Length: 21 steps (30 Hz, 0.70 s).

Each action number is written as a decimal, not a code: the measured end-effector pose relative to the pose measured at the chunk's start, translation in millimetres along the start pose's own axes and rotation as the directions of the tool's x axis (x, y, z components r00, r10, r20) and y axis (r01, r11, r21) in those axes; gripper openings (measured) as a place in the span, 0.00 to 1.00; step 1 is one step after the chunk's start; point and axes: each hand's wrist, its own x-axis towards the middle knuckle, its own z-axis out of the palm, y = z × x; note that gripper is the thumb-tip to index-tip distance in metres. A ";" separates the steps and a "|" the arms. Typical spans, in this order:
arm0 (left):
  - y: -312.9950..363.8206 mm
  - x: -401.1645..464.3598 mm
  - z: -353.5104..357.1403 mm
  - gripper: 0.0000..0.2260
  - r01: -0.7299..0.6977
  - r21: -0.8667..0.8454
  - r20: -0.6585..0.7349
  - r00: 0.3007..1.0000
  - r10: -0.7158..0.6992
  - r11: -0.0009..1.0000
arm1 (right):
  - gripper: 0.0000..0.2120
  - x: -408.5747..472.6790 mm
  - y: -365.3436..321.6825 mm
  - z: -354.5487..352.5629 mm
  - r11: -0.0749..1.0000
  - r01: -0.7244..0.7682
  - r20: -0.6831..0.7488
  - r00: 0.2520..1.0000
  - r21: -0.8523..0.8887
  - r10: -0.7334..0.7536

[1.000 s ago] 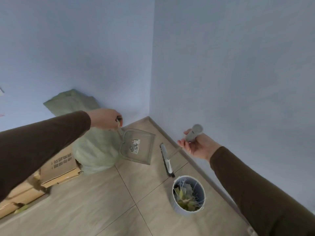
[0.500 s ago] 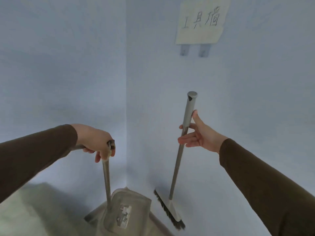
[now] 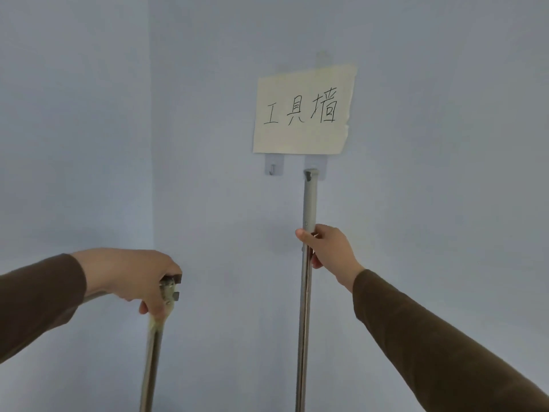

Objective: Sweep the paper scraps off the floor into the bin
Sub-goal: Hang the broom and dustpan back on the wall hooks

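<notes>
My right hand [image 3: 326, 248] grips the grey broom handle [image 3: 309, 203], which stands upright against the blue wall. Its top end sits at the right wall hook [image 3: 315, 165]. My left hand [image 3: 139, 278] is closed over the top of the dustpan handle [image 3: 153, 358], which hangs straight down and runs out of the bottom of the view. The broom head, the dustpan tray, the bin and the floor are out of view.
A cream paper sign [image 3: 303, 111] with handwritten characters is stuck on the wall above two small hooks; the left hook [image 3: 273, 168] is bare. The wall corner [image 3: 150, 173] runs vertically left of centre.
My view has risen from the floor to the wall. My right hand has lifted the broom upright until its top reaches the right hook. The left hand still holds the dustpan handle.
</notes>
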 end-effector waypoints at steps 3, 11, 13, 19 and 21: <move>3.9 19.3 -10.7 0.13 -0.051 0.016 0.025 0.998 0.050 0.999 | 0.19 15.0 5.8 7.6 0.999 0.004 -0.071 0.997 -0.042 -0.007; 5.1 52.7 -27.2 0.12 -0.146 0.043 0.076 0.987 0.142 0.988 | 0.22 37.7 16.8 16.8 0.998 -0.063 -0.121 0.991 -0.019 0.060; 4.3 59.4 -29.4 0.12 -0.165 0.052 0.084 0.984 0.160 0.985 | 0.24 40.5 18.0 19.0 0.996 -0.086 -0.116 0.990 -0.001 0.086; 7.1 72.1 -38.2 0.13 -0.238 0.057 0.079 0.969 0.233 0.970 | 0.28 39.3 23.8 25.7 0.991 -0.121 -0.150 0.980 0.063 0.129; 9.5 72.9 -45.6 0.13 -0.271 0.063 0.051 0.962 0.268 0.961 | 0.26 35.5 23.6 25.2 0.992 -0.130 -0.161 0.979 0.001 0.128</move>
